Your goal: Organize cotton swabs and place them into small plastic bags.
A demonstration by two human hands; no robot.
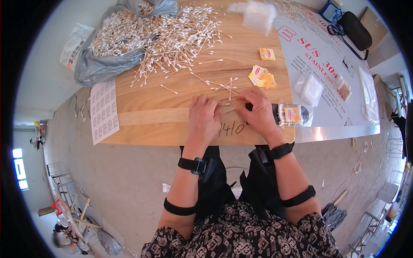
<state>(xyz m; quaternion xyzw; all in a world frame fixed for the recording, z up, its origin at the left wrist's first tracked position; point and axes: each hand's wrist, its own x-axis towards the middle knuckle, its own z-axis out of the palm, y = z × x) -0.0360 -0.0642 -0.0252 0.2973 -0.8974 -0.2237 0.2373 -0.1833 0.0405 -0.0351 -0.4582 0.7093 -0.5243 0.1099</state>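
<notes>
My left hand (205,117) is closed at the front of the wooden table (146,116), and a cotton swab (226,104) pokes out from its fingertips. Facing it, my right hand (257,109) pinches the end of another swab (229,112) between thumb and fingers. Several loose swabs (230,88) lie crossed just beyond both hands. A big heap of cotton swabs (183,41) spills over the tabletop from a grey plastic bag (101,66). Beside my right wrist, a clear packet of swabs with a yellow card (293,115) rests on a dark object. My curled fingers partly hide what they hold.
Yellow cards (261,77) and a small yellow stack (267,54) lie right of the swabs. Clear bags (259,16) sit at the back. On the steel-sheet surface (318,69) are a swab bundle (343,88), plastic packets (310,89) and a black pouch (356,31). A label sheet (104,112) overhangs the left edge.
</notes>
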